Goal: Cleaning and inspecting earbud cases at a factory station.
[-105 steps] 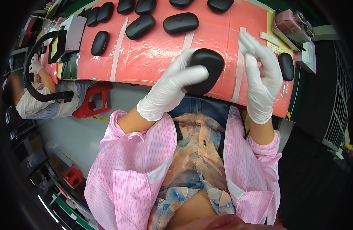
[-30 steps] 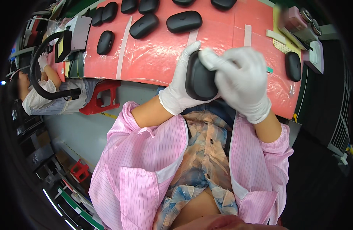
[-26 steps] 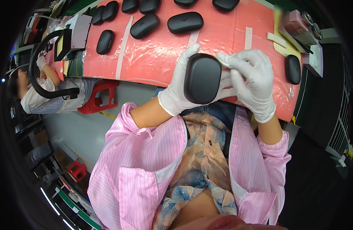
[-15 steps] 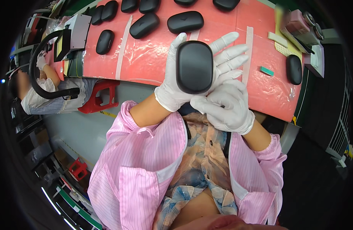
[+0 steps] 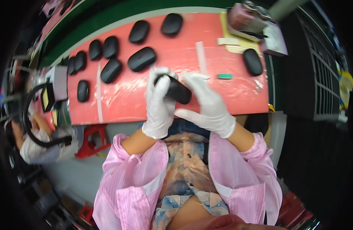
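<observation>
Both my hands wear white gloves. My left hand [image 5: 158,107] is closed on a smooth black rounded case [image 5: 180,92], its thumb lying across the near face. The case is tilted, its lower end pointing right. Just to the right, my right hand [image 5: 213,109] is open, thumb and fingers apart around that end; motion smears it, and I cannot tell whether it touches. Beyond my hands, several similar black cases [image 5: 142,59] lie on the pink mat [image 5: 126,99]. Another black case [image 5: 252,62] rests at the mat's right side.
A small green block [image 5: 225,76] lies right of my hands. Pink containers [image 5: 241,17] and a white box [image 5: 275,38] stand at the back right. A black bent arm [image 5: 27,115] rises at the left, near a co-worker [image 5: 42,142] and a red stool [image 5: 92,142].
The case has gone from face-up on my open left palm to tilted in its closed grip. My right hand has opened and moved off the left. The view has shifted, showing more of the mat.
</observation>
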Demonstrator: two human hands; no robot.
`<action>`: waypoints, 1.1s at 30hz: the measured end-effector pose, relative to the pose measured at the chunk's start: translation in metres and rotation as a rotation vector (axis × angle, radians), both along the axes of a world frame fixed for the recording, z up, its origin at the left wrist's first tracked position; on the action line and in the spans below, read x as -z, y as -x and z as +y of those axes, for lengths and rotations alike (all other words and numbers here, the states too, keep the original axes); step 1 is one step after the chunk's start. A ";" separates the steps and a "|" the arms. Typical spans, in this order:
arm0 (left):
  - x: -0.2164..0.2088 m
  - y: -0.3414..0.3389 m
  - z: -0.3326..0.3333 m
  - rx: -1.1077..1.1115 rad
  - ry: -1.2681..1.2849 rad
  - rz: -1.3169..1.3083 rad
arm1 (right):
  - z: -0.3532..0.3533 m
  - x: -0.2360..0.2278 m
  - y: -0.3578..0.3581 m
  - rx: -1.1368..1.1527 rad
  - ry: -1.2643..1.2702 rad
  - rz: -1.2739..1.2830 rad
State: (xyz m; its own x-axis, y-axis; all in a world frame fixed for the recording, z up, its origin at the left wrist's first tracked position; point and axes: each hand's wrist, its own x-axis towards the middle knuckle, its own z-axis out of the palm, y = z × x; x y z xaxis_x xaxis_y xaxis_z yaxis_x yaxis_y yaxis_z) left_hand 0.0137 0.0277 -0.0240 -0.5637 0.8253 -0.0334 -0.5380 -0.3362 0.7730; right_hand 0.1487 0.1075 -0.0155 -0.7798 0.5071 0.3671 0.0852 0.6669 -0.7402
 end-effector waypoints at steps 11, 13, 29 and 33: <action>0.031 0.021 0.008 0.106 0.029 0.152 | 0.113 0.002 -0.096 0.682 0.278 -0.018; 0.037 0.022 0.009 0.081 0.001 0.136 | 0.122 0.011 -0.099 0.608 0.397 -0.101; 0.031 0.013 0.002 0.062 0.162 0.297 | 0.155 -0.138 -0.168 0.895 -0.709 -0.203; 0.035 0.012 0.011 0.166 0.186 0.356 | 0.209 -0.112 -0.235 1.122 -0.832 -0.526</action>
